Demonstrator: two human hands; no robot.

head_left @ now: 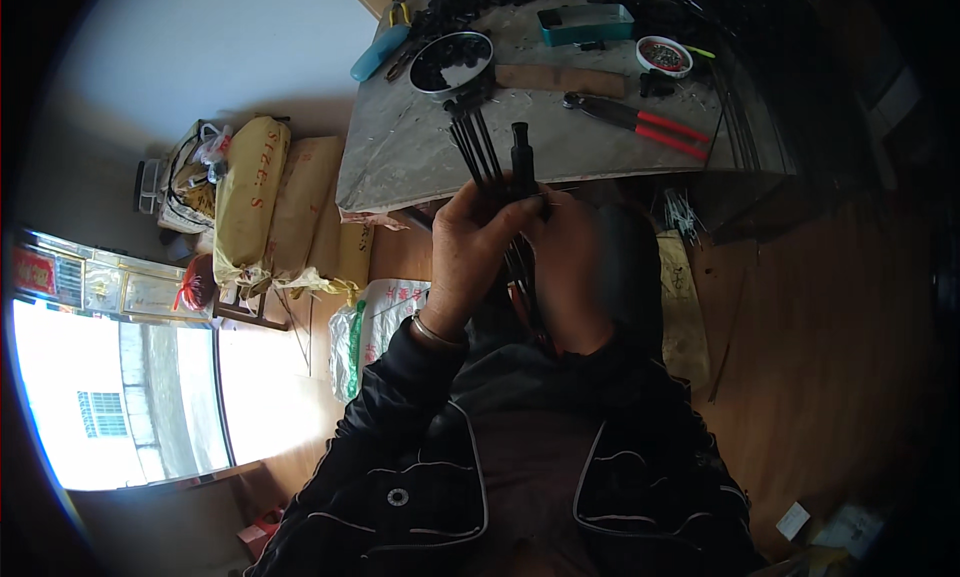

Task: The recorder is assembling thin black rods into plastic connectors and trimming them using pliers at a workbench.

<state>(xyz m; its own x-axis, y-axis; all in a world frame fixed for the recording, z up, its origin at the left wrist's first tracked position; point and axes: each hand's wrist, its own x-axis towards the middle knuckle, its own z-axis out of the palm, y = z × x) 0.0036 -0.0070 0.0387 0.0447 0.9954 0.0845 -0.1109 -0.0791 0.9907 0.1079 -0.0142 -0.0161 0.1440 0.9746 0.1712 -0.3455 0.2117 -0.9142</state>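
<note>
Wooden flooring and a pale wall surround a small grey worktop [400,157] strewn with light offcuts, seen from above the seated person's dark jacket. Left hand [470,247], a metal bangle [438,333] at its wrist, is curled with fingers pressed together around a bundle of thin black rods [478,147]; the rods fan upward past the worktop's near edge, gripped low, probably so that their free ends stay visible and aligned. Right hand [565,252] closes against the left, seemingly holding a short black cylindrical part [521,157] upright beside the rods; its fingertips are blurred, so the exact pinch cannot be told. Both hands are raised in front of the near edge rather than resting on it. On the worktop, a round metal dish of small black pieces [452,64] sits toward the far left, red-handled pliers [640,122] lie at the right, a small white bowl [664,55] and a teal tray [585,23] stand along the far edge, all within arm's reach. Yellow sacks [275,197] lean against the wall at the left.
</note>
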